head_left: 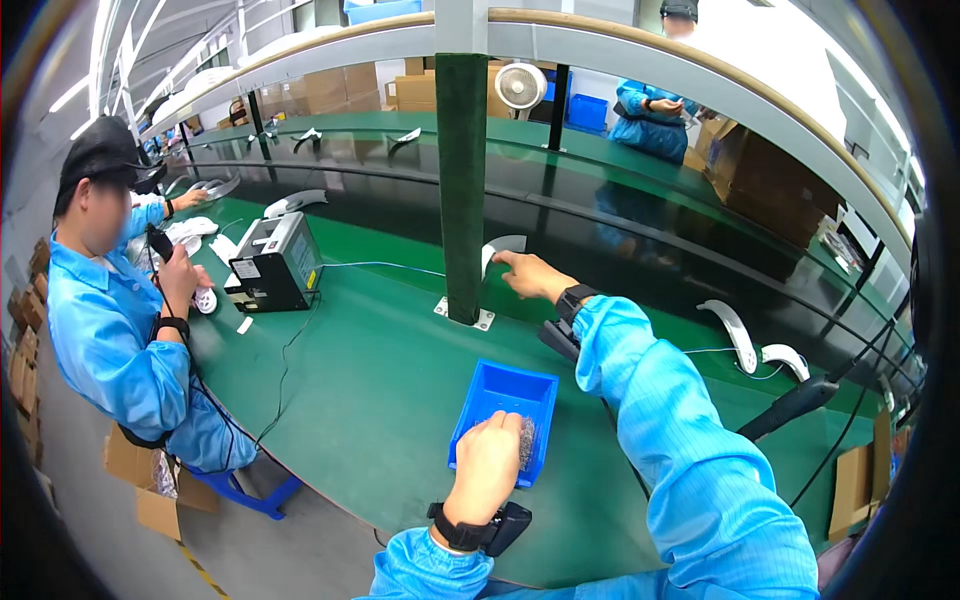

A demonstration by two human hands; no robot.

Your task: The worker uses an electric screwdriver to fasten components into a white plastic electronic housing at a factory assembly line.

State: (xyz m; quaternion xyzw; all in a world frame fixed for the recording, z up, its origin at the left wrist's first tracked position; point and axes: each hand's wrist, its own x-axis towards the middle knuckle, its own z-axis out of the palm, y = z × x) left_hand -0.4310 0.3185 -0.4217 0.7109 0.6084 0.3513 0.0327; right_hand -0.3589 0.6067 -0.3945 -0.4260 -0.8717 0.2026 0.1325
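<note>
1. While L hand is in blue bin, fingers bunched, can't tell if clamped on small metal pcs; plenty left.
2. R hand, fingers apart, at curved white pc beside green post; not lifted yet.
3. Another 2 white pcs farther right, apparently untouched.

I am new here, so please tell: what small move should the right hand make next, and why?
Probably the right hand should close on the nearest white part: its fingers are at it, but no firm grip shows, while the left hand is in the blue bin.
</note>
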